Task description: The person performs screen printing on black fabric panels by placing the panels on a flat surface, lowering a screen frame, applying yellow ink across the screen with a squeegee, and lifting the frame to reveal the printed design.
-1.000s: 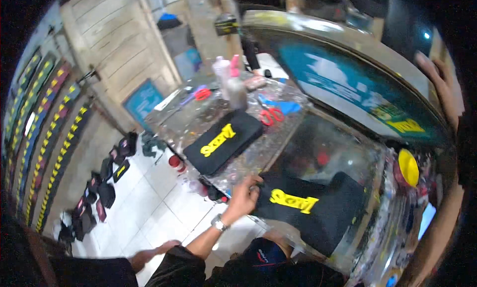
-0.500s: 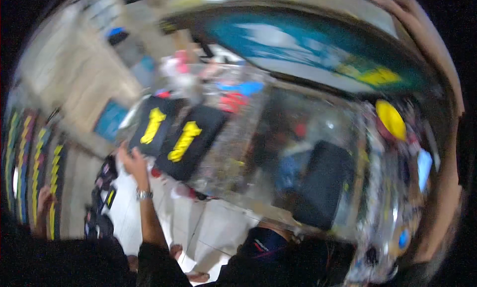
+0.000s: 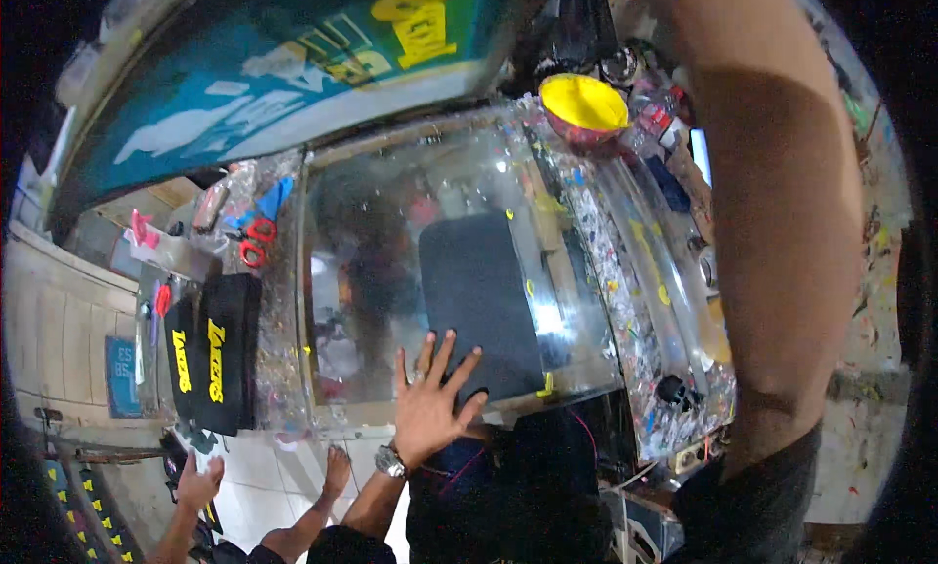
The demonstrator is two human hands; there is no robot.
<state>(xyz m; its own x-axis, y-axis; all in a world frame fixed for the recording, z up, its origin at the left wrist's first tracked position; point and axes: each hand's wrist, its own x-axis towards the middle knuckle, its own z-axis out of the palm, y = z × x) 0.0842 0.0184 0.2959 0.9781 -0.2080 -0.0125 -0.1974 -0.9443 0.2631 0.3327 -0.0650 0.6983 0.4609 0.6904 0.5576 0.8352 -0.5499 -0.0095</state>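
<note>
- The person's left hand (image 3: 430,417) was spread flat, palm down, over the near end of a plain black piece (image 3: 479,291); it had hold of nothing, though I couldn't tell how hard it pressed.
- That black piece lay on the right half of the glass (image 3: 362,300), its long side running away from the person.
- The right hand was out of view, so I couldn't tell whether it was clenched or loose; only the right arm (image 3: 782,203) showed, stretched up to the right of the glass.
- A screen (image 3: 293,76) stood tilted up beyond the glass, teal with pale and yellow patches.
- Left of the glass, on the plastic-covered surface (image 3: 278,320), lay two black pieces with yellow lettering: a front one (image 3: 236,369) and another (image 3: 179,369) just beside it.
- Red-handled scissors (image 3: 256,240), a blue scrap (image 3: 266,203) and a pink-topped bottle (image 3: 181,253) were on the far left side of the glass.
- Past the far right corner of the glass sat a bowl (image 3: 584,103), yellow inside.
- A co-worker's hand (image 3: 200,481) was low, left of the glass; its grip was unclear. A bare foot (image 3: 337,471) showed near it.
</note>
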